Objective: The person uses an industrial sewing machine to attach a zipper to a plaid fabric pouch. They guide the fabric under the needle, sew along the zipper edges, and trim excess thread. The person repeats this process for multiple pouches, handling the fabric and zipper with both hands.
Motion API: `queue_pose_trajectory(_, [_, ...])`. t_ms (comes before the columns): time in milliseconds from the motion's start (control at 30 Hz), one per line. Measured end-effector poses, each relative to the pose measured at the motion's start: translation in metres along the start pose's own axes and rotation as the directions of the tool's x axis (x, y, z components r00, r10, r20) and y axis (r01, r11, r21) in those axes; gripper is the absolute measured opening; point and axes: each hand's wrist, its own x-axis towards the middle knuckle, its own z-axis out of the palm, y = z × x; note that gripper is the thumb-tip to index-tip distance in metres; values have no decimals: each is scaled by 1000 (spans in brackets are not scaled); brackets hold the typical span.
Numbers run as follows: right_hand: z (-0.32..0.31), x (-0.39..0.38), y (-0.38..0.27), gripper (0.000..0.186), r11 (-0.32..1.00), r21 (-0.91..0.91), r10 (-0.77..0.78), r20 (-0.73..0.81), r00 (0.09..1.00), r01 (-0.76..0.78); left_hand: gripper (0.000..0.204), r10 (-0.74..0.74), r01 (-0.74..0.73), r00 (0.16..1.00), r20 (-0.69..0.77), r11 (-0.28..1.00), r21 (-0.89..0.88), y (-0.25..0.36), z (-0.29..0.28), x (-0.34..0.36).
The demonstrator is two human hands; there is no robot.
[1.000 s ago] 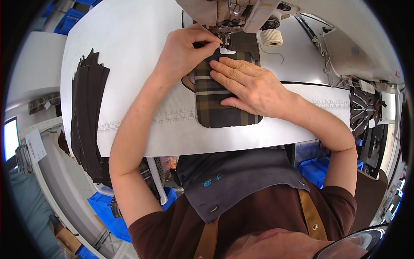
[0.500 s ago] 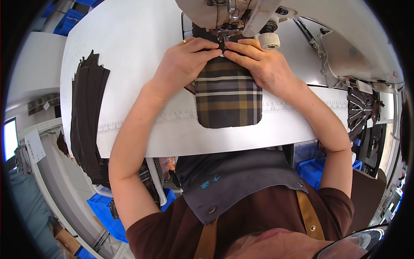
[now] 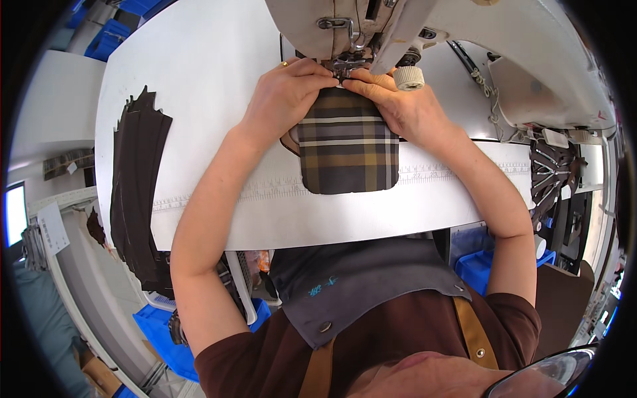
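Observation:
A plaid fabric piece (image 3: 350, 149) with rounded near corners, in black, brown, grey and white, lies on the white sewing table. Its far end reaches the presser foot (image 3: 343, 68) of the sewing machine (image 3: 464, 26). At the left of that end, my left hand (image 3: 286, 96) is closed, thumb and forefinger pinching the edge beside the foot. My right hand (image 3: 408, 109) holds the other side, its fingertips close to the foot and partly hidden by the machine. A brown edge of another layer (image 3: 290, 141) shows under the plaid at the left.
A stack of dark brown fabric strips (image 3: 138, 192) hangs over the table's left edge. A measuring scale (image 3: 225, 191) runs across the white table (image 3: 279, 229). Blue bins (image 3: 162, 338) stand below. More dark pieces (image 3: 549, 174) hang at the right, near the machine's knob (image 3: 409, 78).
The plaid piece has slid a little farther away, toward the machine, with both hands on it. My right fingers have drawn closer together. The whole view has shifted slightly.

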Motion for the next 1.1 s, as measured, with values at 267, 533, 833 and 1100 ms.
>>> queue_pose_trajectory(267, [-3, 2, -1, 46, 1000, -7, 8, 51, 999, -8, 24, 34, -36, 999, 32, 997, 72, 2, 0, -1])
queue_pose_trajectory(533, [1, 4, -2, 40, 998, 65, -2, -4, 1000, 3, 19, 22, -22, 1000, -10, 998, -57, 0, 0, 2])
queue_pose_trajectory(833, [4, 4, 0, 38, 998, 56, -5, -43, 999, 7, 21, 4, -3, 1000, 13, 999, -44, 1, -2, 4])
queue_pose_trajectory(1100, [0, 5, -2, 39, 998, 61, 20, -5, 1000, -20, 21, 42, -42, 999, 17, 999, -31, 0, -3, 4])
